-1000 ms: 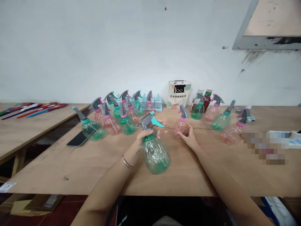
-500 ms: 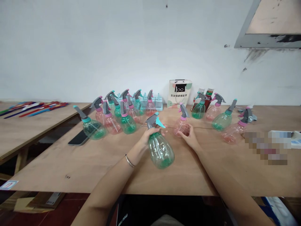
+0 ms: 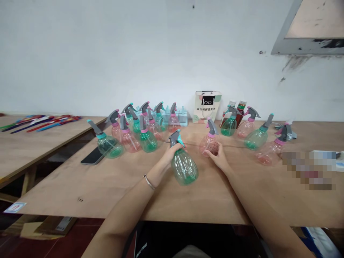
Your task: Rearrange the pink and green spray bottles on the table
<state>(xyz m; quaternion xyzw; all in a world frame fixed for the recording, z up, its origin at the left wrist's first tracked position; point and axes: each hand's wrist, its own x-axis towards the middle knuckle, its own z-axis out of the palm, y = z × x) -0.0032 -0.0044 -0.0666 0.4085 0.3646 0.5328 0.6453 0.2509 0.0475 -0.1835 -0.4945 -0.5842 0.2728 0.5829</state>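
My left hand (image 3: 172, 153) is closed around the neck of a green spray bottle (image 3: 185, 168), just under its grey head with the teal trigger. The bottle leans, its base toward the lower right, with a little green showing at the bottom. Fingers of my right hand (image 3: 218, 154) curl round the right side of a pink spray bottle (image 3: 206, 144), which stands on the table with its grey head up. More pink and green spray bottles stand in a cluster on the left, among them a green one (image 3: 148, 141). Others, such as a tilted green one (image 3: 255, 139), are on the right.
A paper bag (image 3: 206, 109) and two bottles of dark red liquid (image 3: 241, 111) stand by the wall. A light blue rack (image 3: 183, 118) is behind the left cluster. The phone (image 3: 92, 156) lies at left; colourful strips (image 3: 53, 122) lie on the neighbouring table.
The green spray bottle in my left hand has risen slightly and its trigger has turned. My right hand stays at the pink spray bottle. The whole view has shifted a little.
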